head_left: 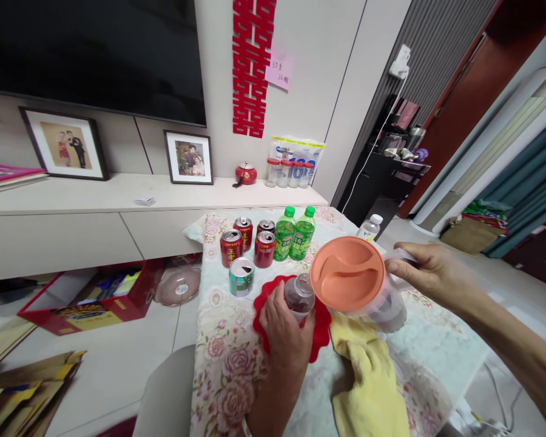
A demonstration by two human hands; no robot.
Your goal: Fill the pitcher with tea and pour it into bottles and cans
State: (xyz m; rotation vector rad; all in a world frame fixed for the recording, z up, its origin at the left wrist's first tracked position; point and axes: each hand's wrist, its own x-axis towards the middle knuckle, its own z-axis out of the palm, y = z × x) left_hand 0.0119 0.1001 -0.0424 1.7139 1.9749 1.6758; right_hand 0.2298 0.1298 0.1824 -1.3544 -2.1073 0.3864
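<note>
My left hand (pixel 287 328) is wrapped round a small clear bottle (pixel 299 295) with an open mouth, which stands over a red scalloped mat (pixel 321 331). My right hand (pixel 425 267) grips the handle of a clear plastic pitcher (pixel 389 309) with an orange lid (pixel 348 273). The pitcher is tilted to the left, its lid side close to the bottle's mouth. Whether liquid is flowing between them I cannot tell. Below the pitcher lies a crumpled yellow towel (pixel 370 382).
Several red cans (pixel 232 247), a teal can (pixel 241 277) and two green bottles (pixel 284 235) stand behind the mat. A clear bottle with a white cap (pixel 370 227) is at the back right. A grey chair (pixel 168 394) touches the flowered tablecloth's (pixel 227 376) left side.
</note>
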